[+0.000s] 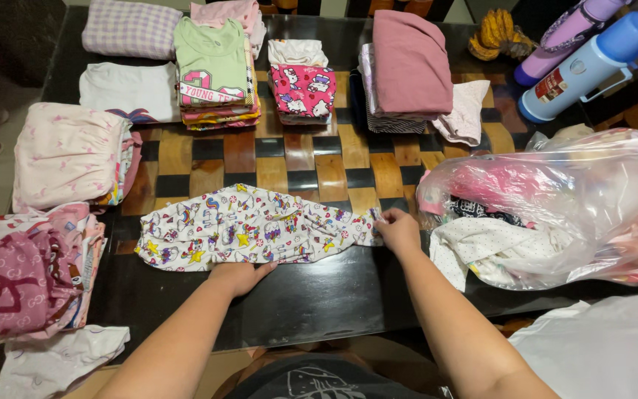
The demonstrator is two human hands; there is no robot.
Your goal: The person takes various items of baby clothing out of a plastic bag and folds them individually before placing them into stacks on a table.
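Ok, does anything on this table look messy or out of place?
Mostly tidy folded stacks. The odd spot is the clear plastic bag at the right, lying on its side with unfolded clothes spilling from its mouth. The printed garment under the left hand and right hand lies only partly folded.

Soft matt printed cotton garment (249, 227) on glossy dark wood table (319, 292), beside crinkled shiny clear plastic bag (592, 192).
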